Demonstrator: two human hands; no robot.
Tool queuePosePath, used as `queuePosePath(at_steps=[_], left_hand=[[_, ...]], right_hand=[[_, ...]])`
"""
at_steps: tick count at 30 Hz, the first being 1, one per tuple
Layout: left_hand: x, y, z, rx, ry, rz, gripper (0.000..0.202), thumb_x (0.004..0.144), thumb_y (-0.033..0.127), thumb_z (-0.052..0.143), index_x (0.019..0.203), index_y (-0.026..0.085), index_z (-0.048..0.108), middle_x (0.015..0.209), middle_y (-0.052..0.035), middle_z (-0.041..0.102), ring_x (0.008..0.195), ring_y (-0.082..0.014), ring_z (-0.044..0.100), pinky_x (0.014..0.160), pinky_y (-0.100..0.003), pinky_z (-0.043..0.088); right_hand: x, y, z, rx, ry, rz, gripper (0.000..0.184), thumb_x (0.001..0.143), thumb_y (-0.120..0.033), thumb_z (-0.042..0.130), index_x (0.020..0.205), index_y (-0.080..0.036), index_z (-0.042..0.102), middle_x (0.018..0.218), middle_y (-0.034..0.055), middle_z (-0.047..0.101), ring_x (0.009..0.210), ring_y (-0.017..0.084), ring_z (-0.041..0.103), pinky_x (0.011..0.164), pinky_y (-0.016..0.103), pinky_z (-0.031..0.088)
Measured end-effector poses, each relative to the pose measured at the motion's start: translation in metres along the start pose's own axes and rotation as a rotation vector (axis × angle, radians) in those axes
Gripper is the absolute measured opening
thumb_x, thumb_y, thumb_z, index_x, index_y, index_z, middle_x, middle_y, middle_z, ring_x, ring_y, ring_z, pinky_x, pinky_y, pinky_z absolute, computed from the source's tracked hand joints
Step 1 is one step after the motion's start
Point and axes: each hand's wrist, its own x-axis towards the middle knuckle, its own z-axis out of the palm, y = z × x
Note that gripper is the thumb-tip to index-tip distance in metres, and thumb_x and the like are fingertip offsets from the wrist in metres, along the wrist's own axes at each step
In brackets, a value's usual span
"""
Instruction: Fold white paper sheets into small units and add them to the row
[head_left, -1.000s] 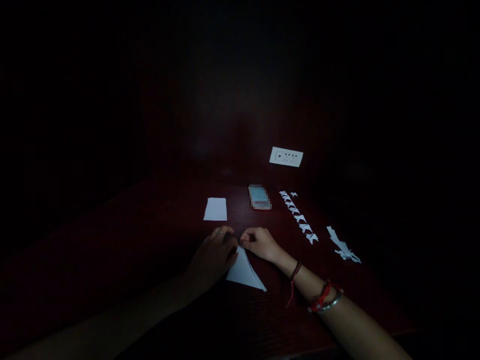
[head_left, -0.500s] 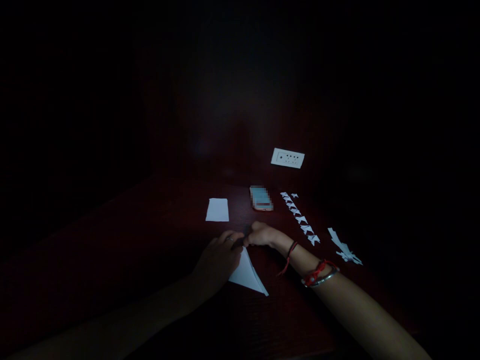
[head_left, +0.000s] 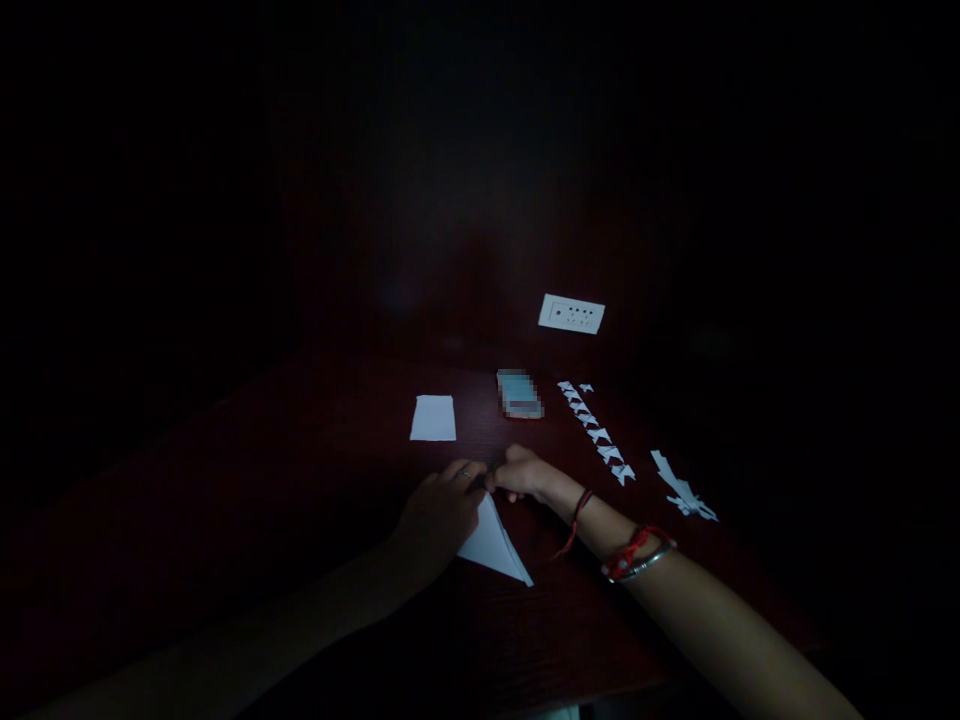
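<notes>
A white paper folded into a triangle (head_left: 495,545) lies on the dark red table (head_left: 300,480). My left hand (head_left: 439,515) rests flat on the paper's left part, fingers stretched out and pressing it down; a ring shows on one finger. My right hand (head_left: 521,473) is curled at the triangle's top tip, fingertips pinched against the paper there. Red thread bands and a metal bangle circle my right wrist. The scene is very dim.
A small white paper rectangle (head_left: 433,418) lies behind my hands. A small blurred card-like thing (head_left: 519,394) is to its right. A row of cut white paper shapes (head_left: 596,432) and more scraps (head_left: 682,488) lie at right. A white wall socket (head_left: 571,314) is behind.
My right hand has slid up and left along the paper's edge to its top tip, the forearm now lying lower across the table. My left hand stayed on the paper.
</notes>
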Motion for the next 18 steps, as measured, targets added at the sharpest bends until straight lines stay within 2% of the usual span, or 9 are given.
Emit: queuePosePath(at_steps=[9,13,18], left_hand=[[-0.0058,-0.0054,-0.0008,0.028,0.054,-0.007,0.024,0.074,0.011,0.041,0.09,0.019,0.057,0.116,-0.0064,0.044,0.105,-0.0254,0.038,0.072,-0.036,0.039],[-0.0066,-0.007,0.0006,0.006,0.062,0.022,0.024,0.073,0.012,0.042,0.09,0.019,0.057,0.117,-0.005,0.044,0.105,-0.0255,0.037,0.072,-0.036,0.038],[-0.0043,-0.0051,-0.002,-0.034,0.009,0.041,0.032,0.068,0.007,0.042,0.095,0.017,0.056,0.117,-0.0065,0.044,0.108,-0.0257,0.036,0.076,-0.038,0.038]], right_hand=[[-0.0007,0.0062,-0.0009,0.112,-0.078,-0.127,0.007,0.063,-0.017,0.051,0.058,-0.013,0.051,0.035,-0.0078,0.039,0.032,0.003,0.036,0.033,0.014,0.027],[0.0004,0.0051,-0.0004,0.105,-0.092,-0.123,0.009,0.062,-0.017,0.052,0.054,-0.013,0.048,0.035,-0.0072,0.039,0.031,0.004,0.035,0.032,0.014,0.027],[0.0017,0.0029,0.0025,0.056,-0.035,-0.081,0.01,0.058,-0.017,0.052,0.05,-0.013,0.047,0.035,-0.0053,0.041,0.032,0.005,0.038,0.031,0.015,0.028]])
